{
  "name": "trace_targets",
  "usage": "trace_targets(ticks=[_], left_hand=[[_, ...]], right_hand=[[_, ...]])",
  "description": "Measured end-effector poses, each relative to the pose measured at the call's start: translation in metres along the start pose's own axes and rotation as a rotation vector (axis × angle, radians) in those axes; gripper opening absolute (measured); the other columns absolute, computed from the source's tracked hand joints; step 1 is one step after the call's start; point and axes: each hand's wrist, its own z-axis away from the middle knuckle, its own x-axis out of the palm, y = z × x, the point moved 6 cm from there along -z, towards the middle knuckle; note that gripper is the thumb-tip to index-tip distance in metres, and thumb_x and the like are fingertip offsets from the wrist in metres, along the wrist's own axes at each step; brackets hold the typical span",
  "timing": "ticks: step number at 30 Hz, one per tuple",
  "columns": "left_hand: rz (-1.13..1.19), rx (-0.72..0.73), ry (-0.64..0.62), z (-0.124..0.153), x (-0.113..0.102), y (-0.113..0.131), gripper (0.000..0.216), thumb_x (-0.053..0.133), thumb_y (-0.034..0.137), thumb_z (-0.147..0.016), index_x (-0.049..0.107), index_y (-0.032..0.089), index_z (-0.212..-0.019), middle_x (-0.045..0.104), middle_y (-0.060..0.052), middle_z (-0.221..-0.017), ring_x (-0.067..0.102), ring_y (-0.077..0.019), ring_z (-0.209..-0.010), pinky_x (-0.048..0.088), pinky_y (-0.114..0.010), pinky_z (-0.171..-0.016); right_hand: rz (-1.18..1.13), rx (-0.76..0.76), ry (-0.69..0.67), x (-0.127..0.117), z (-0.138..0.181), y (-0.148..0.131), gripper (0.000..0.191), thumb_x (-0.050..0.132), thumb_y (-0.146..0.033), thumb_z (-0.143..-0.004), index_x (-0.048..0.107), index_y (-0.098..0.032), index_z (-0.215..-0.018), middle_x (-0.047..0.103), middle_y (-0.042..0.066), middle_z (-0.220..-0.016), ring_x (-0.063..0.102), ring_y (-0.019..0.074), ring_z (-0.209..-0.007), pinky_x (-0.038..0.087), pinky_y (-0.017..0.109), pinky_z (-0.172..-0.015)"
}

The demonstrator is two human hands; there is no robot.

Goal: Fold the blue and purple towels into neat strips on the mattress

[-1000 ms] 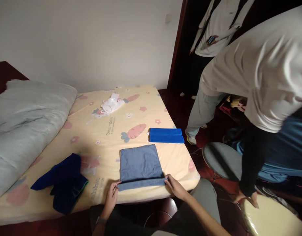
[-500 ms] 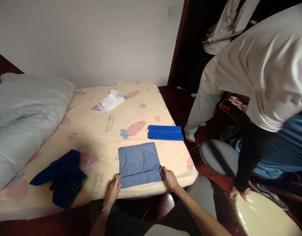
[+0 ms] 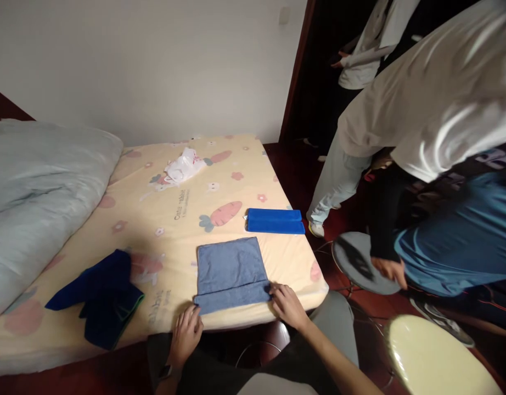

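A grey-blue cloth (image 3: 232,266) lies on the bed in front of me, with a strip folded over along its near edge. At its near left corner is my left hand (image 3: 186,332), fingers curled and closed on the cloth's edge. My right hand (image 3: 289,306) pinches the right end of the folded strip, with the fingertips bent. Just beyond the cloth rests a folded bright blue cloth (image 3: 275,220). To the left, a crumpled dark blue cloth (image 3: 107,293) with a green edge lies loose.
The bed (image 3: 170,269) has a yellow patterned sheet. A grey quilt (image 3: 43,203) is heaped at left, and a white plastic bag (image 3: 185,165) sits farther back. At right, a person (image 3: 401,120) bends over a grey stool (image 3: 352,255); a yellow stool (image 3: 434,351) stands nearer. Another person stands behind.
My left hand has slid down and slightly left, around the cloth's near corner. My right hand has barely moved. The bending person's hand has gone from the yellow stool to the grey one.
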Motion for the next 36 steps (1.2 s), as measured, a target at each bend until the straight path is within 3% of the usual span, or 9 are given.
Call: trace_targets(ticks=[3,6,12,17,22,27,32,34,36], left_hand=[[-0.007,0.061,-0.081,-0.007,0.004,0.0,0.038,0.053,0.029,-0.089,0.067,0.023,-0.124,0.068,-0.009,-0.127,0.064,-0.0271,-0.116,0.053,-0.041,-0.099],[0.008,0.045,-0.117,-0.016,0.009,-0.008,0.04,0.052,0.026,-0.088,0.066,0.024,-0.126,0.069,-0.008,-0.126,0.064,-0.0258,-0.117,0.052,-0.041,-0.101],[0.208,-0.033,-0.069,-0.027,0.014,-0.025,0.032,0.053,0.028,-0.09,0.07,0.024,-0.117,0.071,-0.008,-0.115,0.064,-0.0248,-0.111,0.052,-0.042,-0.101],[0.453,-0.256,0.034,-0.036,0.021,-0.039,0.03,0.053,0.044,-0.091,0.07,0.021,-0.1,0.072,-0.011,-0.107,0.067,-0.0255,-0.104,0.055,-0.041,-0.095],[0.55,-0.481,0.054,-0.05,0.034,-0.043,0.045,0.045,0.059,-0.091,0.065,0.019,-0.101,0.074,-0.012,-0.1,0.07,-0.0265,-0.094,0.057,-0.039,-0.084],[0.497,-0.495,0.061,-0.075,0.041,-0.042,0.046,0.039,0.058,-0.094,0.064,0.019,-0.095,0.074,-0.009,-0.089,0.07,-0.0225,-0.083,0.054,-0.032,-0.075],[0.353,-0.531,0.097,-0.093,0.043,-0.045,0.039,0.046,0.052,-0.094,0.067,0.02,-0.094,0.071,-0.008,-0.079,0.068,-0.0225,-0.074,0.049,-0.033,-0.074],[0.318,-0.539,0.115,-0.093,0.042,-0.045,0.039,0.045,0.051,-0.095,0.067,0.019,-0.099,0.071,-0.009,-0.082,0.069,-0.0239,-0.077,0.049,-0.034,-0.077],[0.316,-0.525,0.128,-0.088,0.04,-0.043,0.041,0.042,0.051,-0.097,0.066,0.019,-0.105,0.073,-0.011,-0.09,0.07,-0.0252,-0.086,0.05,-0.035,-0.082]], right_hand=[[0.021,-0.11,-0.118,0.007,-0.004,-0.006,0.042,0.053,-0.018,-0.086,0.059,-0.021,-0.127,0.062,0.012,-0.13,0.054,0.0291,-0.122,0.045,0.046,-0.103],[0.024,-0.092,-0.143,0.014,-0.012,-0.002,0.053,0.054,-0.017,-0.084,0.054,-0.02,-0.137,0.06,0.012,-0.135,0.052,0.0285,-0.126,0.041,0.046,-0.109],[-0.092,-0.048,-0.086,0.017,-0.024,0.01,0.042,0.054,-0.018,-0.086,0.061,-0.022,-0.128,0.065,0.01,-0.127,0.057,0.0269,-0.119,0.045,0.043,-0.103],[-0.272,0.114,0.004,0.012,-0.036,0.019,0.027,0.046,-0.029,-0.097,0.062,-0.021,-0.118,0.068,0.01,-0.114,0.062,0.0245,-0.107,0.048,0.039,-0.097],[-0.256,0.246,0.028,0.014,-0.05,0.027,0.036,0.037,-0.042,-0.103,0.061,-0.02,-0.117,0.069,0.011,-0.111,0.063,0.025,-0.106,0.047,0.037,-0.096],[-0.112,0.415,0.004,0.018,-0.068,0.038,0.042,0.029,-0.042,-0.104,0.064,-0.02,-0.109,0.073,0.012,-0.105,0.067,0.0248,-0.099,0.047,0.032,-0.088],[-0.052,0.504,-0.004,0.017,-0.093,0.032,0.037,0.038,-0.041,-0.102,0.067,-0.019,-0.11,0.075,0.014,-0.101,0.07,0.0263,-0.094,0.046,0.032,-0.085],[-0.059,0.53,0.001,0.006,-0.088,0.038,0.04,0.037,-0.044,-0.101,0.067,-0.02,-0.111,0.076,0.013,-0.099,0.071,0.0257,-0.09,0.047,0.031,-0.081],[-0.077,0.606,0.058,-0.018,-0.058,0.06,0.048,0.029,-0.048,-0.101,0.067,-0.02,-0.113,0.076,0.014,-0.102,0.072,0.0258,-0.089,0.049,0.032,-0.076]])
